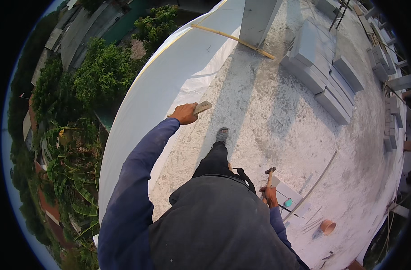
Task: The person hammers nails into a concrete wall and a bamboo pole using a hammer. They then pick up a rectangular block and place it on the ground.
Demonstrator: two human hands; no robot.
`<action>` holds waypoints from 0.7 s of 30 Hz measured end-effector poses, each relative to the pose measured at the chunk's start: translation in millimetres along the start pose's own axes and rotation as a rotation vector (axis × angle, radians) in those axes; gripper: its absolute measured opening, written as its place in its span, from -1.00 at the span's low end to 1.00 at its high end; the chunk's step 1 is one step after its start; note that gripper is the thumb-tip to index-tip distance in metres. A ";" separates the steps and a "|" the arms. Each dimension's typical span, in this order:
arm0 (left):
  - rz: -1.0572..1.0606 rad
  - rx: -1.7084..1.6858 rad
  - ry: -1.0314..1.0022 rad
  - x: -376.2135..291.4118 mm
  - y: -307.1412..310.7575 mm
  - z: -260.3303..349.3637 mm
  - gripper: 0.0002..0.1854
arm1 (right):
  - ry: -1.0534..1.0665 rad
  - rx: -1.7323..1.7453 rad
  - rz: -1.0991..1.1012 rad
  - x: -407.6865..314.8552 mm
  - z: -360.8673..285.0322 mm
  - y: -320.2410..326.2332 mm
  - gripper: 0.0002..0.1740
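Note:
My left hand is stretched out ahead of me, closed around a short flat piece of wood that sticks out on both sides of the fist. By my right hip, my right hand grips the wooden handle of a hammer, its dark head pointing up and away from me. Just beyond that hand, a pale flat board or block lies on the floor. A small round teal object and a thin dark rod are beside it.
A pale wall or sheet borders the drop to trees on my left. Ahead, a bamboo pole lies near a concrete column. Light grey blocks are stacked rightward. An orange bucket and long strip lie right.

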State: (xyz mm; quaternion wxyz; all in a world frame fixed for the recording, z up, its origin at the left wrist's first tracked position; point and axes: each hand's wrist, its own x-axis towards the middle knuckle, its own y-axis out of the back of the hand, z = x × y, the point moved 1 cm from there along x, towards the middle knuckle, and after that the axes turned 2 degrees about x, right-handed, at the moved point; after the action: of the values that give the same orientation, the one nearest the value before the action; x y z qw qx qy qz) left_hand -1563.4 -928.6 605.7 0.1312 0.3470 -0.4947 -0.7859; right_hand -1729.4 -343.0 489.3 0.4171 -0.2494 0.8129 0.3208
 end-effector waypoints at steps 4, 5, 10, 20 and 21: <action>-0.308 0.186 -0.111 66.1 44.5 15.3 -0.62 | -0.061 0.045 0.063 26.4 -80.7 9.5 -0.82; -0.396 0.086 -0.050 77.4 55.2 19.2 -0.61 | -0.045 0.058 0.052 30.6 -97.7 12.8 -0.82; -0.552 -0.570 0.186 164.0 104.2 36.9 -0.55 | -0.003 0.073 0.019 83.1 -200.4 39.0 -0.78; -0.070 -0.212 0.037 304.2 100.7 85.8 -0.48 | 0.058 -0.233 -0.024 229.6 -388.7 113.3 -0.76; -0.179 -0.095 0.007 315.0 103.5 94.3 -0.46 | 0.095 -0.238 -0.051 248.7 -413.4 126.3 -0.75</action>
State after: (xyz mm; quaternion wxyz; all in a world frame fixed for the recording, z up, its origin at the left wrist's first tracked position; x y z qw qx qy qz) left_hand -1869.5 -1086.3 590.1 0.0782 0.3861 -0.4235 -0.8157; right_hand -2159.8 -594.4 504.9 0.3533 -0.3328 0.7814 0.3922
